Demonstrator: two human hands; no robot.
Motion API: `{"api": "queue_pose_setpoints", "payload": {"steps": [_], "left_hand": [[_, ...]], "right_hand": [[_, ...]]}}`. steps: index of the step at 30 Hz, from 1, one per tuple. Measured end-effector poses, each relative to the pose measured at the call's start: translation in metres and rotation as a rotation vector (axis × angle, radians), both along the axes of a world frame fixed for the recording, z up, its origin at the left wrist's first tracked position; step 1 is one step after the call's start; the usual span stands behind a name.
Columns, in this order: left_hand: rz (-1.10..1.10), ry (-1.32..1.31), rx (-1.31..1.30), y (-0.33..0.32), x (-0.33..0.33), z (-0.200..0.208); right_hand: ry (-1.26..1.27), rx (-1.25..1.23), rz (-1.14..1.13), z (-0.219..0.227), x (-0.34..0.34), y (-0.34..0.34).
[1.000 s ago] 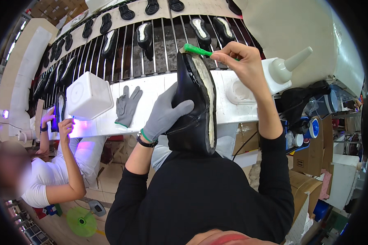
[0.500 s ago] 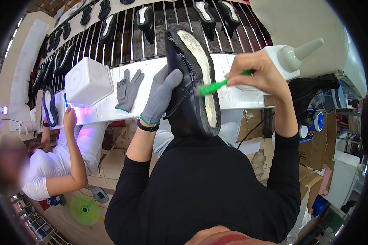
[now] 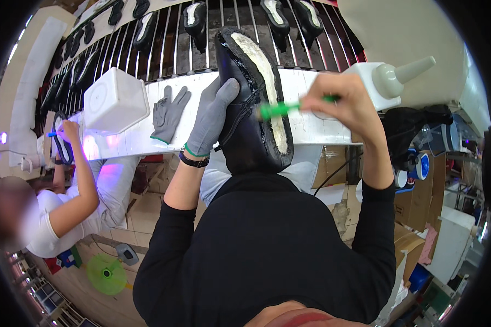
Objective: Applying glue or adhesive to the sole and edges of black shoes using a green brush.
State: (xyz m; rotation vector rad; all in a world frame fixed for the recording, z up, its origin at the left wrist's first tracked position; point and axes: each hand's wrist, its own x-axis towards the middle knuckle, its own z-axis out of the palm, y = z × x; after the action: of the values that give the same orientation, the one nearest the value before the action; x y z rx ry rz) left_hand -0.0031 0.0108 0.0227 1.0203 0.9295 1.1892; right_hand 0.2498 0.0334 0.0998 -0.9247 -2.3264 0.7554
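Observation:
A black boot (image 3: 248,147) stands tilted in front of my chest, its underside facing me with a long off-white strip down the middle. A glossy wet film shows on the black border around that strip, and a zip runs along its side. My left hand (image 3: 211,117), in a grey glove, grips the boot's left side with the thumb on top. In my bare right hand (image 3: 345,103) is a green brush (image 3: 281,109), pinched by its handle. Its bristles touch or hover by the boot's left border near the zip; which one, I cannot tell.
A grey glove (image 3: 170,115) and a white square container (image 3: 115,102) lie left on the white table (image 3: 106,147). At right stands a white bottle with a nozzle (image 3: 390,82). Several black shoes (image 3: 195,24) rest on the metal rollers (image 3: 229,16). A co-worker (image 3: 73,188) brushes a shoe at left.
My brush has moved slightly left and up, from the pale strip's edge to the black border. The co-worker's hand has moved from beside the white container to their shoe.

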Motion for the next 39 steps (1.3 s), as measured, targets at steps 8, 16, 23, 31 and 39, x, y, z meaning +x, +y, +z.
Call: {"api": "queue_pose_setpoints", "payload": {"steps": [8,16,23,31,39], "left_hand": [[-0.042,0.007,-0.076,0.008,-0.001,-0.006],[-0.053,-0.220,-0.157,0.006,-0.014,-0.009],[0.045,0.042,-0.025,-0.009,-0.021,-0.017],[0.067,0.122,0.030,-0.025,-0.027,-0.010],[0.141,0.097,0.008,-0.039,-0.033,-0.007]], "right_hand": [[0.033,-0.070,-0.120,0.002,-0.006,0.007],[0.000,-0.111,0.044,-0.001,-0.014,0.005],[0.038,-0.328,-0.089,-0.015,-0.025,0.021],[0.316,-0.260,-0.095,-0.044,-0.051,0.090],[0.097,-0.231,0.037,-0.033,-0.079,0.097]]}}
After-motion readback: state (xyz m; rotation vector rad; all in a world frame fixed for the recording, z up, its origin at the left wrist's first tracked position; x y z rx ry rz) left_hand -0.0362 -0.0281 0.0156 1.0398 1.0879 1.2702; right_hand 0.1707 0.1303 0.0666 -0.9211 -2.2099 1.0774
